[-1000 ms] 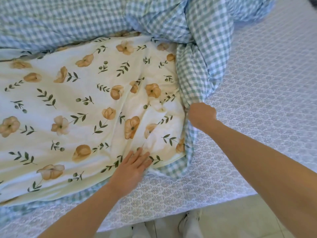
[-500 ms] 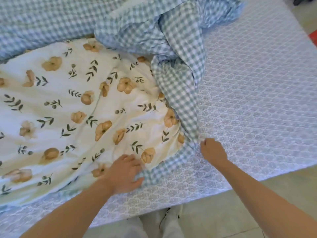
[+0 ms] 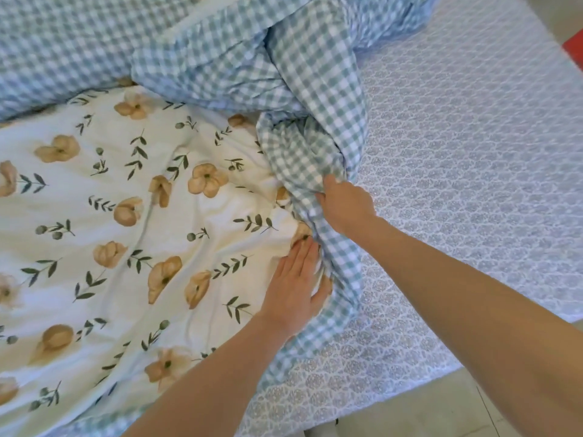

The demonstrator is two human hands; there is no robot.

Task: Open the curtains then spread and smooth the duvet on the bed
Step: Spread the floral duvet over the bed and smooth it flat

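Observation:
The duvet point(image 3: 132, 234) lies bunched on the bed, its white floral side up at the left and its blue-green gingham side point(image 3: 239, 55) folded over at the top and twisted down the middle. My right hand point(image 3: 345, 205) is closed on the twisted gingham edge near the centre. Just below it, my left hand point(image 3: 296, 285) lies flat, fingers together, on the floral side at the duvet's edge, its thumb against the gingham border. No curtains are in view.
The mattress sheet point(image 3: 467, 159), pale blue with a small white pattern, is bare to the right of the duvet. The bed's near edge runs along the bottom right, with pale tiled floor point(image 3: 441, 414) below it. A red object point(image 3: 575, 50) shows at the far right edge.
My right hand moved up and left and closed on the gingham fold. My left hand slid right along the duvet edge toward it.

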